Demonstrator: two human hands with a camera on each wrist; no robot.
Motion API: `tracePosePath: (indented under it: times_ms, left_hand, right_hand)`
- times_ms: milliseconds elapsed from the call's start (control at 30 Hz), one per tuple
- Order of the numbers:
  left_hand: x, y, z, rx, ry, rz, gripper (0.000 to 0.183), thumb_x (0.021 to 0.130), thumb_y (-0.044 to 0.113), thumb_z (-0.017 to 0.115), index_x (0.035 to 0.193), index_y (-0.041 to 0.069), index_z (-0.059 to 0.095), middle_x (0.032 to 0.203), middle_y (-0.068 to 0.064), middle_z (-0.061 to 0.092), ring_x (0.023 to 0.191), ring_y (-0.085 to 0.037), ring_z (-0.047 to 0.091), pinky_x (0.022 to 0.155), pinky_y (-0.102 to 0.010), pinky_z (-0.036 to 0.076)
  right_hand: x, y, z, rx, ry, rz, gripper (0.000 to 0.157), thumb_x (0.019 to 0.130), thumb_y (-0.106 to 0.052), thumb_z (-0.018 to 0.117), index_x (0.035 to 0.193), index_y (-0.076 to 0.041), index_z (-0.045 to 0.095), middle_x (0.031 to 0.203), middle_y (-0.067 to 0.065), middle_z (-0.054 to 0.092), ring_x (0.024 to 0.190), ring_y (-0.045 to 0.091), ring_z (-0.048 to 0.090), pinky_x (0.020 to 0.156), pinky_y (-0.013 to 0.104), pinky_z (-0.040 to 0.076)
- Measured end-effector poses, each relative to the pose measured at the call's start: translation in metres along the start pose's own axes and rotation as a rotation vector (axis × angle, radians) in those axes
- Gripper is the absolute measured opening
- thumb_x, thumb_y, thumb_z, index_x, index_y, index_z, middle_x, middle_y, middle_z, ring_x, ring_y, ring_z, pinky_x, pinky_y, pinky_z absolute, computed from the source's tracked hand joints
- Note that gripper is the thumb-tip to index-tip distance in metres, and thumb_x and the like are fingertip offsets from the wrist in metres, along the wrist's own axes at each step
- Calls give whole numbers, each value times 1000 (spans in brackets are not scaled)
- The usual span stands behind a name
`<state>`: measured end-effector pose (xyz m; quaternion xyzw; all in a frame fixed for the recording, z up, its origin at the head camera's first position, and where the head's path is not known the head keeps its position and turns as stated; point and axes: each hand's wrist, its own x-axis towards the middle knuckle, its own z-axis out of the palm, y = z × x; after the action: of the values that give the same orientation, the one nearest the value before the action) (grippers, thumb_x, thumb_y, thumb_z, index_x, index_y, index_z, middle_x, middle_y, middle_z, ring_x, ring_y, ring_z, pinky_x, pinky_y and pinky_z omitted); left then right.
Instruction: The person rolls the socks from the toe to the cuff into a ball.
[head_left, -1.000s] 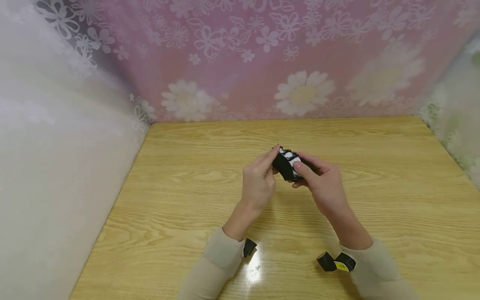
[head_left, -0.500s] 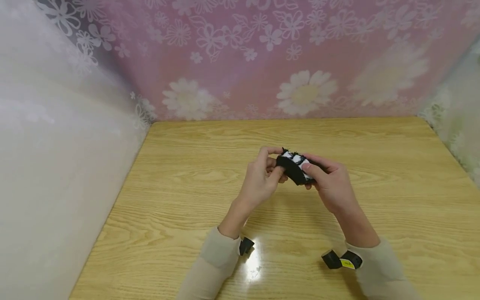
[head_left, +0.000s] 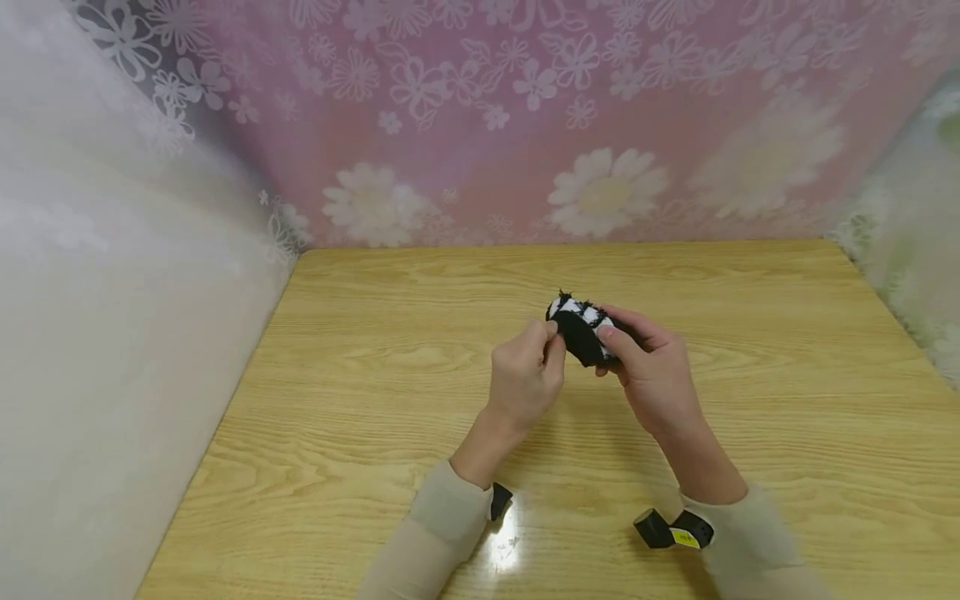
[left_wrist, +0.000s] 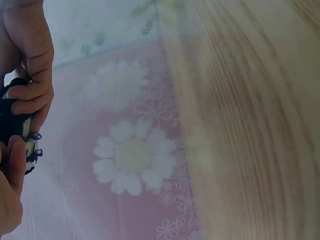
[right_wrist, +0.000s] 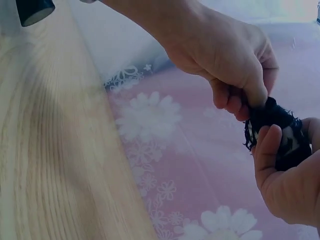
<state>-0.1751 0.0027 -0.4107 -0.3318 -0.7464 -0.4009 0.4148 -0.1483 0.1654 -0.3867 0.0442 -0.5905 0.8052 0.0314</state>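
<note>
A small folded piece of black-and-white fabric (head_left: 579, 337), with frayed dark threads along its upper edge, is held up above the table between both hands. My right hand (head_left: 660, 375) grips its right end, thumb on the white patterned strip and fingers behind. At the left end, my left hand (head_left: 521, 375) pinches the black edge between thumb and curled fingers. The right wrist view shows the frayed fabric (right_wrist: 289, 142) between the two hands. In the left wrist view, only part of the dark fabric (left_wrist: 15, 120) shows at the left edge, partly covered by fingers.
Below the hands lies a wood-grain table (head_left: 360, 375). A pink flowered backdrop (head_left: 480, 167) stands behind it, with a pale panel (head_left: 112, 333) along the left. Black wrist cameras are strapped at both sleeves, the right one (head_left: 652, 528) with a yellow label.
The left hand's fingers, flat along the fabric's end and then loosely spread round it, now bunch and pinch its black edge. The right hand keeps its grip with only a small shift.
</note>
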Motion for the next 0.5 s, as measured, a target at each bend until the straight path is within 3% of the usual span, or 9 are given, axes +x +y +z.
tracePosePath:
  times_ms: [67,100,167,233,333,400,500]
  left_hand:
    - [1,-2,-5,-39,-99,-37,10,88,-7,61,87,1,55,67,-6,59,51,-8,49,50,-10,39]
    - [3,-3,-8,-104,-174,-89,8,90,-4,61,89,1,55,69,-6,60,55,-8,52,51,-11,42]
    - [7,-6,-18,-286,-346,-263,7,94,3,61,98,3,56,81,-5,64,67,-9,59,58,-14,48]
    - [11,-10,-28,-455,-497,-486,20,97,13,62,114,7,54,98,-4,65,82,-11,62,68,-20,52]
    - [16,-15,-38,-611,-623,-695,41,99,23,62,135,11,47,120,-6,62,100,-16,63,82,-32,56]
    - [18,-16,-39,-652,-655,-737,49,100,27,60,144,12,42,127,-8,61,104,-18,63,87,-36,55]
    - [19,-14,-36,-649,-658,-726,47,101,29,59,143,10,47,123,-9,63,102,-18,63,83,-33,54]
  right_hand:
    - [0,0,-1,-30,19,13,21,99,-10,61,117,-13,71,123,6,58,97,20,55,62,22,51]
    - [1,-1,-3,-42,25,21,20,99,-11,61,117,-13,71,124,6,56,97,21,54,61,22,50]
    - [3,-3,-8,-81,27,28,19,100,-13,60,116,-14,70,126,7,53,96,23,52,60,22,49]
    - [4,-5,-14,-121,12,21,20,100,-10,59,115,-12,70,124,8,52,94,23,51,58,21,47]
    - [6,-7,-23,-204,-51,-10,22,98,-5,58,116,-10,70,120,7,55,89,22,52,56,21,47]
    - [7,-7,-27,-252,-104,-30,22,97,-3,59,115,-10,71,116,6,58,85,20,53,55,22,47]
    - [8,-6,-31,-314,-173,-58,23,96,-2,61,115,-9,70,111,3,61,82,18,55,55,23,48]
